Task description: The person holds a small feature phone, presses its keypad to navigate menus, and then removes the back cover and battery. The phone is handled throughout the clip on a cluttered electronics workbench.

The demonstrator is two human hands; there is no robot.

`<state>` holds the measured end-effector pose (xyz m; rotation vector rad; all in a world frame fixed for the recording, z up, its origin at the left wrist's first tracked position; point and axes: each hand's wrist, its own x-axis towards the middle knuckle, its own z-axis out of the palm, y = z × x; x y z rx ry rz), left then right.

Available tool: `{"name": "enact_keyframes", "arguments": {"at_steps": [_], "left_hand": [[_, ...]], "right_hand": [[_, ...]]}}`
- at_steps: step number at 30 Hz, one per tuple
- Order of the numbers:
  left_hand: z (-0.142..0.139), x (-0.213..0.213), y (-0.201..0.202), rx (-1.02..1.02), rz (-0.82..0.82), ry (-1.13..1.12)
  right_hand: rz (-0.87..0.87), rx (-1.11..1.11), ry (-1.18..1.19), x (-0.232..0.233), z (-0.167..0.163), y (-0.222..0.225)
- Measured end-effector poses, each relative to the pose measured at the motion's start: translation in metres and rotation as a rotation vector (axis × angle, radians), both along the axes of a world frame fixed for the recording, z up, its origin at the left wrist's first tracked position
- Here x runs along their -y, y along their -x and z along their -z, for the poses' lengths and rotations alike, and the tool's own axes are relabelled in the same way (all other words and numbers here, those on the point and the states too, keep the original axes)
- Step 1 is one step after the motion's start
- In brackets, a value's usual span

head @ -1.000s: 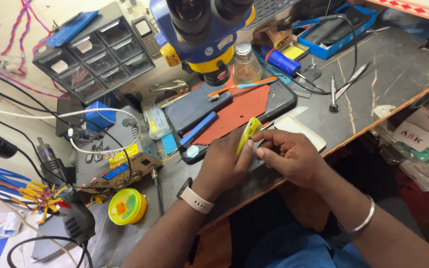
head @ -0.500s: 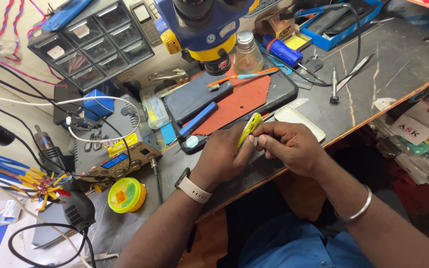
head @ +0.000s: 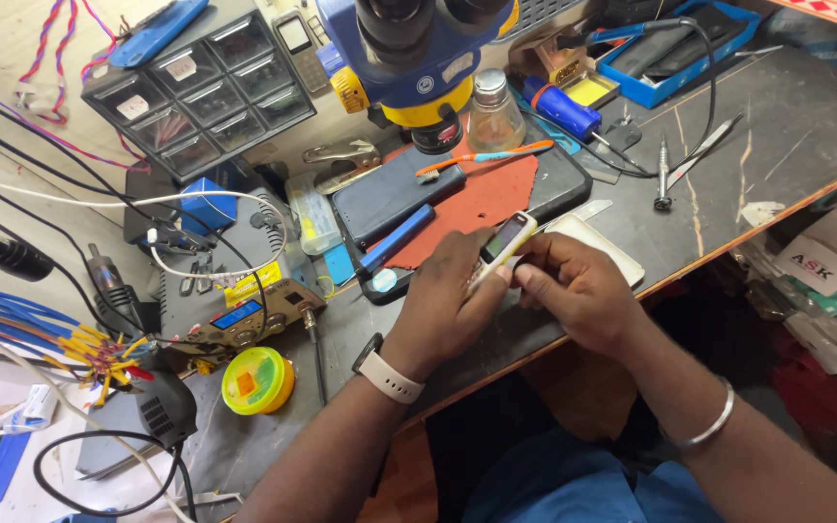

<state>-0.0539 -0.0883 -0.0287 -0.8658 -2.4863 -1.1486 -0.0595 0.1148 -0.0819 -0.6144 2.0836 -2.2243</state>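
Centrally, small phone, left hand, right hand

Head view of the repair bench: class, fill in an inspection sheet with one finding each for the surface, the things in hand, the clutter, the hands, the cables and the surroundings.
Surface: dark scratched workbench, crowded.
Things in hand: small yellow-edged phone, tilted, held over the bench edge.
Clutter: red mat, orange toothbrush, clear bottle, screwdriver, round yellow tin, drawer organiser.
Hands: left hand grips the phone; right hand pinches its lower end.
Cables: white, black and blue leads tangled at the left.
Surroundings: microscope head above the mat; boxes under the bench at the right.
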Motion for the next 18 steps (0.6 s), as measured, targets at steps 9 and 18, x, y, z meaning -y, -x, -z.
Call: {"name": "enact_keyframes", "arguments": {"at_steps": [9,18], "left_hand": [[-0.0019,-0.0004,0.0,-0.097,-0.024,0.001],[0.0051,0.0008,0.0045,-0.086,-0.019,-0.025]], "right_hand": [[-0.017,0.037,0.003,-0.0026,0.0059,0.0043],[-0.025,0.022,0.013,-0.0041,0.0063,0.0048]]}}
